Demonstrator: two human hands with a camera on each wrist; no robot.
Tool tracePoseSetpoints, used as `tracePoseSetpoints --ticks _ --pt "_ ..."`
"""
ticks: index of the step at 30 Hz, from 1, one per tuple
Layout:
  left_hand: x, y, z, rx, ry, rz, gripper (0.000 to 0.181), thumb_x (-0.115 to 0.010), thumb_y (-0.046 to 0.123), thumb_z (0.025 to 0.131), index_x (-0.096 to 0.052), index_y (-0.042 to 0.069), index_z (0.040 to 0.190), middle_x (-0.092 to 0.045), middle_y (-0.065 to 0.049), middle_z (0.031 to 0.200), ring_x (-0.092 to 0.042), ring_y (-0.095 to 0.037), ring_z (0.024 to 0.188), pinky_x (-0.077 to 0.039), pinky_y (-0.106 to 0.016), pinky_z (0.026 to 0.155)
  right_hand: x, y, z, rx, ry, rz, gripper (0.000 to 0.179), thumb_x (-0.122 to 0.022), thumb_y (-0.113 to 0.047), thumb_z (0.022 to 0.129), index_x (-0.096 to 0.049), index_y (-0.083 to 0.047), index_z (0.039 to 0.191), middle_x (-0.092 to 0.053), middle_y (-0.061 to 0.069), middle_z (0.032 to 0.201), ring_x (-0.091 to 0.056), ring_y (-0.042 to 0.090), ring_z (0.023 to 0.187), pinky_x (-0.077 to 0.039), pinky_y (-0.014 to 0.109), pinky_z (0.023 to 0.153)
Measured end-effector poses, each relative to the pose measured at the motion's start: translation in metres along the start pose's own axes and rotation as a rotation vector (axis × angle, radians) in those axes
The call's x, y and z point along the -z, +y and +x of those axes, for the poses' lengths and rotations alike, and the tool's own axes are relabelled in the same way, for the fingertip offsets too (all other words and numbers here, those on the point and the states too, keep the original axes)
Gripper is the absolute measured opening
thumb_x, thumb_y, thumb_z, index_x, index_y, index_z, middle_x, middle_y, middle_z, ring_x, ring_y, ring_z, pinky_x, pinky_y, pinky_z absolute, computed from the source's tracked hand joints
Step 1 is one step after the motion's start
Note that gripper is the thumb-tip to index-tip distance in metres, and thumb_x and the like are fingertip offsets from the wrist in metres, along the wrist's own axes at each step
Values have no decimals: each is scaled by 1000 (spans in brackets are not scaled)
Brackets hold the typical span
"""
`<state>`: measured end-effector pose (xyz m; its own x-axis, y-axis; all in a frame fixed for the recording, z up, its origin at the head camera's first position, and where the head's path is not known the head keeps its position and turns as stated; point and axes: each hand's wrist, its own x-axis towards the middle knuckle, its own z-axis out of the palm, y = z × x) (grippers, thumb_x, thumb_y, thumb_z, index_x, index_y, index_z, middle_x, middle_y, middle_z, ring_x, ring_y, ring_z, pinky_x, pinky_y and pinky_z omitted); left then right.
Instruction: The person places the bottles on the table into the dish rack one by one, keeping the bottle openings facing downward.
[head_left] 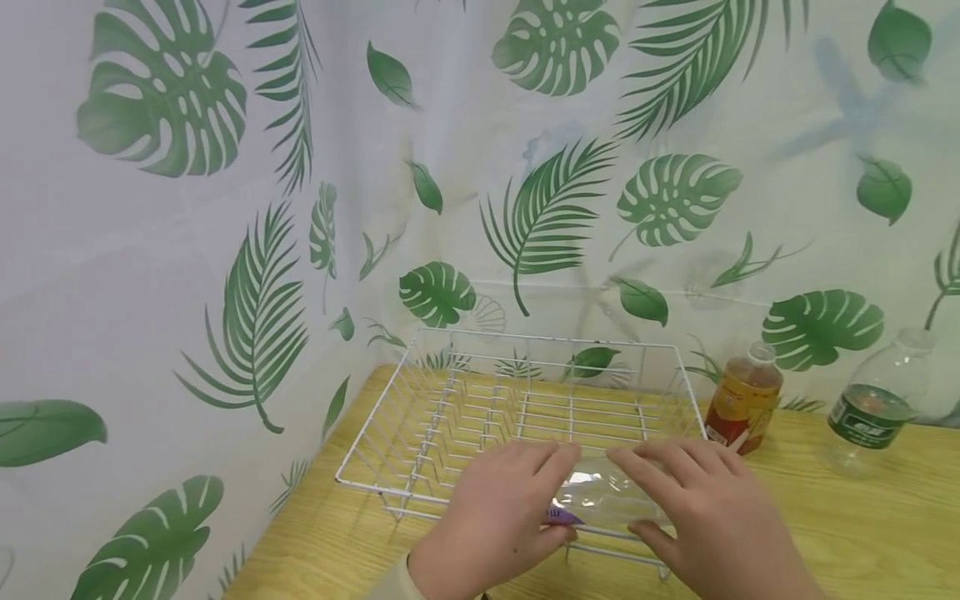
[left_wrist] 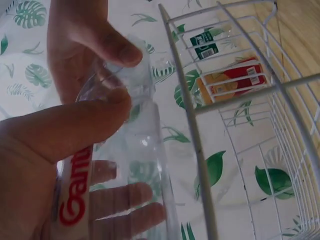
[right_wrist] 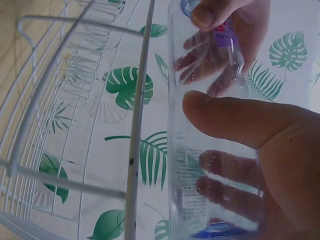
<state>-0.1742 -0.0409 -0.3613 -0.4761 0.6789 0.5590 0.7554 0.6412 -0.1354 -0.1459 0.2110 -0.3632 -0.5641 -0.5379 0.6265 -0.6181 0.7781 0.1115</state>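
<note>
A clear plastic bottle [head_left: 600,493] lies on its side in the air over the front edge of a white wire dish rack [head_left: 367,483]. Its label shows red lettering [left_wrist: 75,187] in the left wrist view and a purple patch [head_left: 561,516] in the head view. My left hand [head_left: 506,512] grips one part of the bottle, thumb on the near side and fingers behind. Around the other part, my right hand [head_left: 708,508] holds it the same way; those fingers show through the plastic in the right wrist view. Part of the bottle is hidden behind my left hand.
Right of the rack stands a bottle with orange-red label [head_left: 742,400]. Farther right is a clear bottle with a green label [head_left: 873,417]. Leaf-patterned sheets [head_left: 555,275] hang behind and at the left of the wooden table [head_left: 847,517].
</note>
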Motion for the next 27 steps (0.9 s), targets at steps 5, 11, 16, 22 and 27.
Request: tracePoseSetpoints --ticks 5,11,16,22,27 --pt "-4 4 0 -6 -37 8 71 -88 51 74 -56 14 125 -68 7 110 -69 -10 98 -57 -25 80 -2 -5 2 18 9 2 84 -95 -33 57 -66 -20 135 -66 -1 117 -61 26 104 -50 51 87" --pt "-6 6 -2 -4 -54 4 66 -87 52 75 -56 16 122 -67 7 107 -68 -10 95 -57 -25 79 -4 -5 -2 18 15 3 80 -93 -35 59 -66 -20 134 -66 -3 117 -61 25 105 -50 50 87" --pt "-7 5 0 -20 -48 -14 65 -85 54 77 -58 16 123 -68 7 108 -68 -10 98 -57 -26 80 0 -3 -5 0 19 30 66 -70 -62 86 -64 -20 136 -65 -3 121 -59 25 109 -45 48 92" --pt "-2 -4 -4 40 -112 -83 73 -83 54 80 -57 14 136 -68 6 124 -65 -11 110 -55 -30 90 14 -4 -3 -131 44 254 83 -77 -54 87 -45 -17 154 -49 1 146 -48 16 128 -32 13 104" --pt "0 -9 -3 109 -112 -330 69 -76 52 88 -53 17 142 -65 8 128 -64 -5 110 -55 -27 87 33 4 -4 -311 87 697 104 -83 3 78 -23 -14 162 -32 7 160 -29 6 143 -26 7 106"
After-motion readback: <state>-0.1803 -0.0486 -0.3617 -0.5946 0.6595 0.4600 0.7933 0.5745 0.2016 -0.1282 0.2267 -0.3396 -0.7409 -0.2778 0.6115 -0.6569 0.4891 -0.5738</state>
